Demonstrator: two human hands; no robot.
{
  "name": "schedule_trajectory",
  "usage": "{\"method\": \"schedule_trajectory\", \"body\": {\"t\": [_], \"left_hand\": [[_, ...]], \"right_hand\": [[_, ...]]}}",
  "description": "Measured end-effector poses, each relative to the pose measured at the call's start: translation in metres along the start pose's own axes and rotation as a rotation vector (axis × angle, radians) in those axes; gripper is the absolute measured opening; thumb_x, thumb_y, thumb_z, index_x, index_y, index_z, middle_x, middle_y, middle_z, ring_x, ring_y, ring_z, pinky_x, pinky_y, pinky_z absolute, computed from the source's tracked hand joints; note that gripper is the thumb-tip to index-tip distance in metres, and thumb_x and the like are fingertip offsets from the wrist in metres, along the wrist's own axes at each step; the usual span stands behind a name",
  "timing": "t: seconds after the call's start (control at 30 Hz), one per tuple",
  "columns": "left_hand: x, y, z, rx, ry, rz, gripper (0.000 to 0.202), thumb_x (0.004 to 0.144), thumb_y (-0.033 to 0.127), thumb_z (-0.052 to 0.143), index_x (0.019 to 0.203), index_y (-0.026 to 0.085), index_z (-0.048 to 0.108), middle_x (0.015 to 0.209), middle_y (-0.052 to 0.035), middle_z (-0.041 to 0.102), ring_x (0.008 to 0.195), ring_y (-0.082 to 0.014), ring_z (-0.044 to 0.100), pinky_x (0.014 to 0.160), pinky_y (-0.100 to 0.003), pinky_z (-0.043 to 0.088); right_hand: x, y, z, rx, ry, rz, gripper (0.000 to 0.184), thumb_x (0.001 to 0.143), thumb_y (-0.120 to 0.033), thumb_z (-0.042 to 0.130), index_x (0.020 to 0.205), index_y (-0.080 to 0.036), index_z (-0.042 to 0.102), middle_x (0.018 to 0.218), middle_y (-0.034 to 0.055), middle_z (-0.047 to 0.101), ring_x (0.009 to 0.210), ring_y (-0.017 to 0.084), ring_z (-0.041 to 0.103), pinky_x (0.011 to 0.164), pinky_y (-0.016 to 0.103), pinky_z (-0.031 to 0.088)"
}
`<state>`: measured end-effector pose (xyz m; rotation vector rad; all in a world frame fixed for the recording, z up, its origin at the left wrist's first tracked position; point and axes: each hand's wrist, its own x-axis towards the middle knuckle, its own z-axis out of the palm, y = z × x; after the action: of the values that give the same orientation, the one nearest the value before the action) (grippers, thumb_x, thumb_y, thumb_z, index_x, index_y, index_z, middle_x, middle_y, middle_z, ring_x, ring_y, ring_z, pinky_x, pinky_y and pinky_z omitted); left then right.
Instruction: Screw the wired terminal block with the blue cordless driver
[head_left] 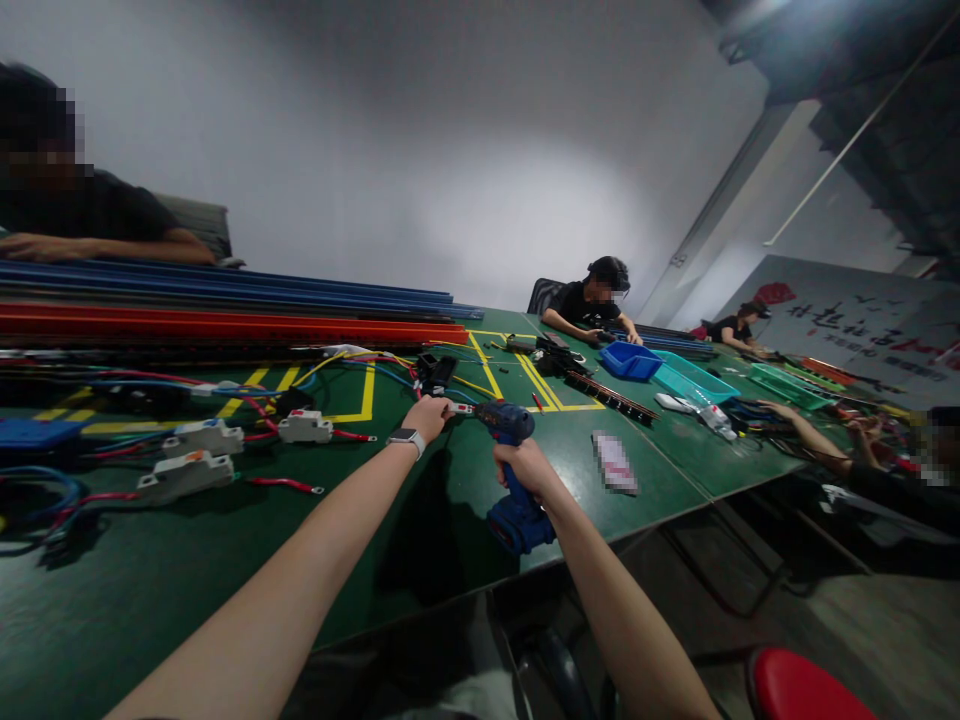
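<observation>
My right hand (521,468) is wrapped round the handle of a blue cordless drill (517,525), its nose pointing left over the green table. At the drill's tip, my left hand (429,420), with a watch on the wrist, closes on a small white block (462,409) with a red mark; it looks like a circuit breaker, mostly hidden by the fingers. Whether the bit touches it, I cannot tell. To the left lie several white circuit breakers (306,427) with red wires. A short red cable (285,485) with a metal lug lies nearer me.
Long blue rails (225,285) and red rails (225,325) lie along the far left. Blue (630,362) and teal (694,378) trays stand at the right, near a plastic bottle (716,420). Several people sit around the table. A red stool (806,688) is at lower right.
</observation>
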<state>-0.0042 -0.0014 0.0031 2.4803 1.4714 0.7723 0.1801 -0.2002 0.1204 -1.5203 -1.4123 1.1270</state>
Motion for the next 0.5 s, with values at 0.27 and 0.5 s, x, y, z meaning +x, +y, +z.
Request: {"method": "schedule_trajectory", "body": {"t": [0.27, 0.5], "left_hand": [[0.0008, -0.0003, -0.0007, 0.013, -0.009, 0.001, 0.024, 0.094, 0.030, 0.056, 0.108, 0.022, 0.075, 0.102, -0.0094, 0.074, 0.099, -0.0238, 0.063, 0.090, -0.031, 0.046], [0.0008, -0.0015, 0.0005, -0.013, -0.004, 0.001, 0.026, 0.094, 0.031, 0.056, 0.110, 0.023, 0.075, 0.102, -0.0094, 0.074, 0.100, -0.0232, 0.062, 0.090, -0.030, 0.046]], "right_hand": [[-0.0013, -0.0020, 0.0010, 0.016, 0.010, 0.022, 0.014, 0.066, -0.022, 0.053, 0.053, -0.021, 0.047, 0.044, 0.0018, 0.053, 0.041, 0.013, 0.048, 0.044, 0.024, 0.038], [-0.0005, -0.0008, 0.0002, 0.023, 0.006, 0.020, 0.013, 0.065, -0.023, 0.053, 0.053, -0.021, 0.047, 0.044, 0.0014, 0.053, 0.041, 0.013, 0.049, 0.043, 0.024, 0.038]]}}
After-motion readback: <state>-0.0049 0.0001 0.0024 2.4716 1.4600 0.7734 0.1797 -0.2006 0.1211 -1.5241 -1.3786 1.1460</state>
